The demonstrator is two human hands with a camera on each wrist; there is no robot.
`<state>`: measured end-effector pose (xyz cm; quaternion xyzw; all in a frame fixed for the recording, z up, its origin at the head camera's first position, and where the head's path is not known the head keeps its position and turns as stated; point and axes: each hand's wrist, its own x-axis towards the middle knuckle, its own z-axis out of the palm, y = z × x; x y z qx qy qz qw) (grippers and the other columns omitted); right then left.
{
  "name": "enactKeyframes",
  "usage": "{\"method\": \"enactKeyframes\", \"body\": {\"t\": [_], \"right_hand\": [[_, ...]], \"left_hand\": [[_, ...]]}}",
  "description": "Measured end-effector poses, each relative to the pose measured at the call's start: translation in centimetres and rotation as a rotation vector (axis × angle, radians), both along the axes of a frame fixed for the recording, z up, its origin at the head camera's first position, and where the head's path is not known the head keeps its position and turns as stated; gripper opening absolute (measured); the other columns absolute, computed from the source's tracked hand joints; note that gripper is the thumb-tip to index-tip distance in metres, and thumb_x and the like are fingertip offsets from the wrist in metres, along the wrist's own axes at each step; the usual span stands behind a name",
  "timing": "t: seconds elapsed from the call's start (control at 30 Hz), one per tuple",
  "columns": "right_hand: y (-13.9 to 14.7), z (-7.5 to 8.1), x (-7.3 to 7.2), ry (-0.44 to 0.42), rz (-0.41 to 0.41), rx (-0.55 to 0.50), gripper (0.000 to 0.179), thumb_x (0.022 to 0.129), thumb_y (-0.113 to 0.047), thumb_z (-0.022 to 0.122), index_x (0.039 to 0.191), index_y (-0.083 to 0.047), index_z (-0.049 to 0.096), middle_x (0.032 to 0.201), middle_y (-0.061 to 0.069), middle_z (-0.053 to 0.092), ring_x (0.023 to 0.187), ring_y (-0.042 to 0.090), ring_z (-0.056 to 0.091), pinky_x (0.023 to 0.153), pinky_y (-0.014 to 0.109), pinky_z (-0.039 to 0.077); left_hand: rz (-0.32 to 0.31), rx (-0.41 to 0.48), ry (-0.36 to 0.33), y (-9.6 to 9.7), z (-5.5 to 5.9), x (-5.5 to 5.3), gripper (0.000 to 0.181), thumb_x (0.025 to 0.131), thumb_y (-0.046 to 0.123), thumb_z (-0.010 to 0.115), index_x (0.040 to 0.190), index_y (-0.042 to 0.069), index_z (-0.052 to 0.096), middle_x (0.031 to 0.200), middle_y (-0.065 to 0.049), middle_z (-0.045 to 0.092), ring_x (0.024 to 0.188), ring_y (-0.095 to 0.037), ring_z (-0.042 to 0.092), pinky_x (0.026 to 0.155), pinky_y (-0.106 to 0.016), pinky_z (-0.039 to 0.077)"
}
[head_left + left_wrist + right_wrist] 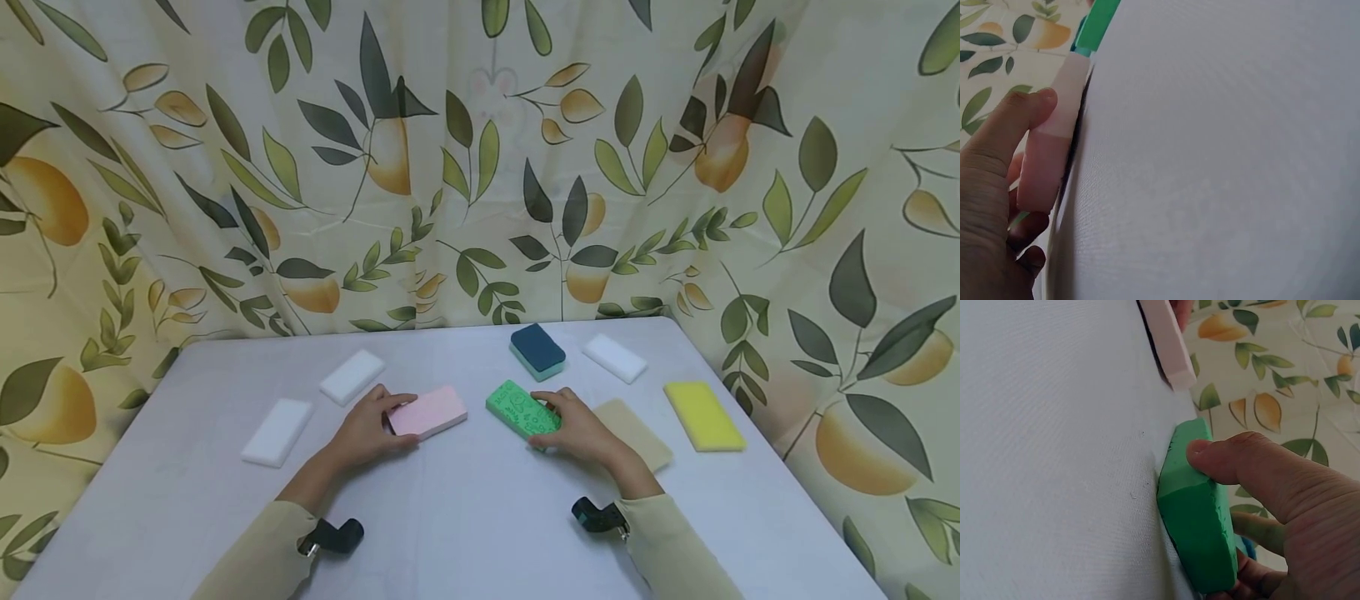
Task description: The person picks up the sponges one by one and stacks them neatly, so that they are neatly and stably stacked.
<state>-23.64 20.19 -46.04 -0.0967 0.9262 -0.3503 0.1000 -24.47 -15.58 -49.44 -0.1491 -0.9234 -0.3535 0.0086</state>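
Note:
On the white-covered table, my left hand [367, 431] grips the near-left end of a pink sponge [433, 412] between thumb and fingers. In the left wrist view the thumb lies along the pink block's side, low over the cloth. To the right, a green sponge [517, 410] with a printed pattern is pinched at its right end by my right hand [583, 431]. The right wrist view shows the thumb on one face of this green block [1194, 515], with other fingers behind it. A short gap separates the two sponges.
Two white sponges [277, 432] lie at the left, and another white sponge [615, 358] at the back right. A dark blue and green sponge [537, 352] sits behind the green one. Beige [637, 429] and yellow [703, 417] pads lie right. A leaf-patterned curtain [480, 250] hangs behind.

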Motion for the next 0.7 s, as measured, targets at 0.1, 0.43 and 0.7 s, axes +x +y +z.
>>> {"method": "enactKeyframes", "body": {"t": [0.1,0.43,0.7], "right_hand": [[0.0,-0.2,0.0,0.008,0.001,0.003,0.078,0.075,-0.027,0.086,0.142,-0.009,0.050,0.114,0.013,0.051,0.103,0.025,0.052,0.095,0.048,0.044],[0.2,-0.7,-0.4,0.012,0.001,-0.021,0.078,0.075,-0.027,0.086,0.142,-0.009,0.050,0.115,0.013,0.051,0.102,0.024,0.050,0.093,0.047,0.044],[0.3,-0.8,-0.5,0.008,-0.007,-0.030,0.078,0.074,-0.026,0.087,0.142,-0.009,0.050,0.115,0.013,0.052,0.100,0.024,0.050,0.092,0.046,0.044]], "left_hand": [[-0.010,0.005,0.000,0.1,-0.1,0.1,0.069,0.067,0.041,0.090,0.129,0.020,0.067,0.090,0.002,0.045,0.077,-0.012,0.042,0.063,-0.022,0.036],[-0.097,0.039,-0.018,0.6,0.0,0.7,0.068,0.067,0.037,0.091,0.127,0.019,0.067,0.087,0.002,0.042,0.076,-0.012,0.041,0.063,-0.022,0.036],[-0.165,0.042,-0.025,1.1,0.2,1.0,0.066,0.068,0.035,0.090,0.128,0.020,0.067,0.088,0.003,0.042,0.076,-0.012,0.041,0.063,-0.022,0.036]]}}
